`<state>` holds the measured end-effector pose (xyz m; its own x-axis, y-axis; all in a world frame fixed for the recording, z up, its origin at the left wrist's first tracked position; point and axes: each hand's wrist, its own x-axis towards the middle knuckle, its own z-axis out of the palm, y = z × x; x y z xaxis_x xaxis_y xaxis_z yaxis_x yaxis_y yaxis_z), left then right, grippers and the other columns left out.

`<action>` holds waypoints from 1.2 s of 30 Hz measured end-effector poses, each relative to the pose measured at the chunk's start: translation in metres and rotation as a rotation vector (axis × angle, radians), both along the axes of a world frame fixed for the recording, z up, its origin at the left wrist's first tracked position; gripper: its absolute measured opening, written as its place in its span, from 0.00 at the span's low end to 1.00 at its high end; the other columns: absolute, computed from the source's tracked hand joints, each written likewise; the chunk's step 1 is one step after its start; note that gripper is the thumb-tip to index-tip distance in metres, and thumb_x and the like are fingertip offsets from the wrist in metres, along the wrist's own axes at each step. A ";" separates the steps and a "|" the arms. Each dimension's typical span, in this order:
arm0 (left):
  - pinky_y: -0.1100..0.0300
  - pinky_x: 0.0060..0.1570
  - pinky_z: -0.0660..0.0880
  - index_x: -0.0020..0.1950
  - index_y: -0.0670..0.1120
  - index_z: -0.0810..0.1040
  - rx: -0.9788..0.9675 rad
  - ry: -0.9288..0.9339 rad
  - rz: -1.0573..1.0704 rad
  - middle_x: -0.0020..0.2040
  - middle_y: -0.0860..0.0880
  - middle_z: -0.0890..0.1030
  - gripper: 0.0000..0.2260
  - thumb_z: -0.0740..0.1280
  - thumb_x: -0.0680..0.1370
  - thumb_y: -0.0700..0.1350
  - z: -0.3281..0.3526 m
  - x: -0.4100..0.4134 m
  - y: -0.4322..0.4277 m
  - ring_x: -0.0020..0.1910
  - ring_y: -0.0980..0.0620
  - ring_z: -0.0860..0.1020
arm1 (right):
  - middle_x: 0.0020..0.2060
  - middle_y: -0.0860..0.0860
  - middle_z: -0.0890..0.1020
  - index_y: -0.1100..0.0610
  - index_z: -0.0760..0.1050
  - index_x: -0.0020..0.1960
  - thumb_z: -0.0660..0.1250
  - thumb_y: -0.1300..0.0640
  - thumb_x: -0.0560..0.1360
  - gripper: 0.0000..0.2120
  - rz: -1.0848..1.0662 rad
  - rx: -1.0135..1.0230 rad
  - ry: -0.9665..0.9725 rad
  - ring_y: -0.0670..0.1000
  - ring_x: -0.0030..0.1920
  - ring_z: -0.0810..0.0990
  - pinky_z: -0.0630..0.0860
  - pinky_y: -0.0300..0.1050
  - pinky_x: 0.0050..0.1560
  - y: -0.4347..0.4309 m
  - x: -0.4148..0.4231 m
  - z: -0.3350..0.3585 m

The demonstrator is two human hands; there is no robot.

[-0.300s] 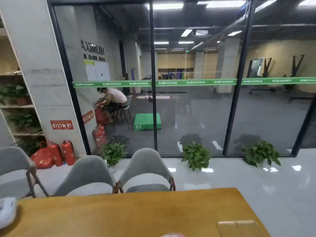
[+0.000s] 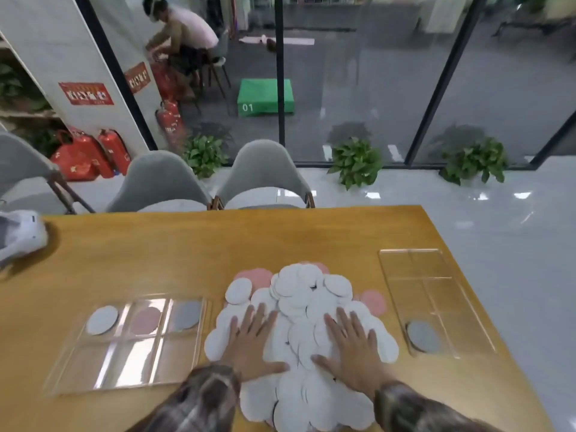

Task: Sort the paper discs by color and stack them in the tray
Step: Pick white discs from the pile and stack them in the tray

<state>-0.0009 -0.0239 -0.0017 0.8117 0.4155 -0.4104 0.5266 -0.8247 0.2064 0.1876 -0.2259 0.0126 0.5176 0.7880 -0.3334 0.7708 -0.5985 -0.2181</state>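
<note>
Wooden table (image 2: 156,260) in front of a glass wall (image 2: 358,88); two grey chairs (image 2: 261,173) pushed in at its far edge; potted plants (image 2: 357,160) on the floor by the glass; red fire extinguishers (image 2: 113,151) far left; seated person (image 2: 184,35) beyond the glass, green box (image 2: 265,96) marked 01 near them.

Pile of paper discs (image 2: 299,294) at near middle of the table, mostly white, loosely overlapping. Left hand (image 2: 252,344) flat on the pile, palm down, fingers straight and spread wide, holding nothing; right hand (image 2: 352,347) beside it in the same pose, also holding nothing; thumbs point toward each other with a small gap between. White discs run on past the fingertips and back under both wrists; pink edge discs (image 2: 257,277) peek out beyond the left fingertips; lone pink disc (image 2: 372,302) just outside the right fingertips.

Left tray (image 2: 124,366), clear, six compartments, lies outside the left little finger, right by the pile's edge, contact unclear; its far row holds pale disc (image 2: 102,320), pink tray disc (image 2: 145,320), grey tray disc (image 2: 186,314), one per compartment. Right tray (image 2: 414,266), clear, outside the right little finger, apart from the pile; grey disc (image 2: 424,336) in its nearest compartment. Blurred white object (image 2: 18,238) at the table's far left edge.
</note>
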 end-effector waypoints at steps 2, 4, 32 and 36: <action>0.42 0.74 0.25 0.81 0.59 0.28 0.028 0.006 -0.001 0.78 0.53 0.22 0.55 0.55 0.68 0.84 0.005 -0.002 0.002 0.78 0.49 0.22 | 0.79 0.45 0.33 0.40 0.35 0.80 0.45 0.19 0.70 0.47 -0.010 0.033 -0.081 0.55 0.80 0.36 0.48 0.68 0.75 0.004 -0.004 -0.001; 0.40 0.77 0.28 0.81 0.59 0.29 0.015 -0.015 0.032 0.78 0.55 0.22 0.54 0.55 0.69 0.83 0.006 -0.002 0.006 0.77 0.50 0.22 | 0.79 0.46 0.33 0.41 0.35 0.80 0.43 0.20 0.71 0.46 -0.016 0.030 -0.093 0.56 0.80 0.35 0.48 0.68 0.75 0.006 -0.008 -0.004; 0.48 0.82 0.50 0.72 0.52 0.75 0.069 -0.841 0.099 0.71 0.60 0.75 0.23 0.64 0.80 0.62 -0.060 -0.029 -0.010 0.73 0.61 0.69 | 0.77 0.45 0.64 0.45 0.65 0.76 0.54 0.33 0.76 0.32 0.075 0.538 -0.176 0.49 0.76 0.61 0.52 0.61 0.77 0.008 -0.024 -0.059; 0.41 0.76 0.62 0.71 0.52 0.76 0.093 -0.856 0.104 0.67 0.58 0.77 0.23 0.66 0.80 0.61 -0.058 -0.029 -0.012 0.68 0.58 0.72 | 0.76 0.45 0.66 0.45 0.66 0.76 0.52 0.31 0.76 0.33 0.081 0.548 -0.190 0.50 0.74 0.63 0.53 0.61 0.77 0.004 -0.027 -0.061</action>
